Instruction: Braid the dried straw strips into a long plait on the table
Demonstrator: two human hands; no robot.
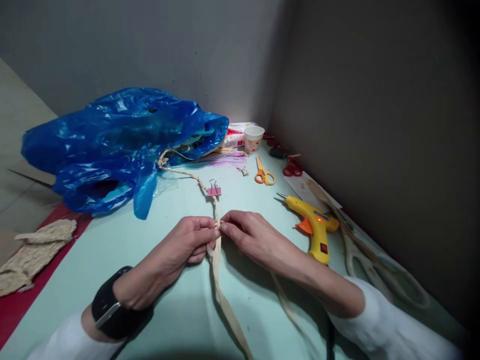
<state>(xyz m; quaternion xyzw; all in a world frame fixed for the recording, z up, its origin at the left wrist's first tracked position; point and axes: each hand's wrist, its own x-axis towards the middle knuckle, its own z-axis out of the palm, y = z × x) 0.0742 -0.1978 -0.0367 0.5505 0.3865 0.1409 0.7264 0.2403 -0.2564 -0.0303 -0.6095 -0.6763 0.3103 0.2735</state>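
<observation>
A pale braided cord point(191, 175) runs from the blue bag toward me, and a pink binder clip point(214, 191) grips it mid-table. Just below the clip, my left hand point(193, 237) pinches the braid between thumb and fingers. From the other side my right hand point(243, 230) is closed on the same spot, thumb against the forefinger, on a strand of the cord. Loose flat raffia strands point(225, 300) hang from this point toward the near edge. Another loose strand point(285, 300) trails under my right forearm.
A large blue plastic bag point(123, 125) fills the back left. At right lie a yellow glue gun point(315, 222), orange-handled scissors point(264, 175) and red-handled scissors point(292, 169). Behind stands a paper cup point(254, 140). A woven raffia piece point(37, 255) lies at the left edge; a dark wall borders the right.
</observation>
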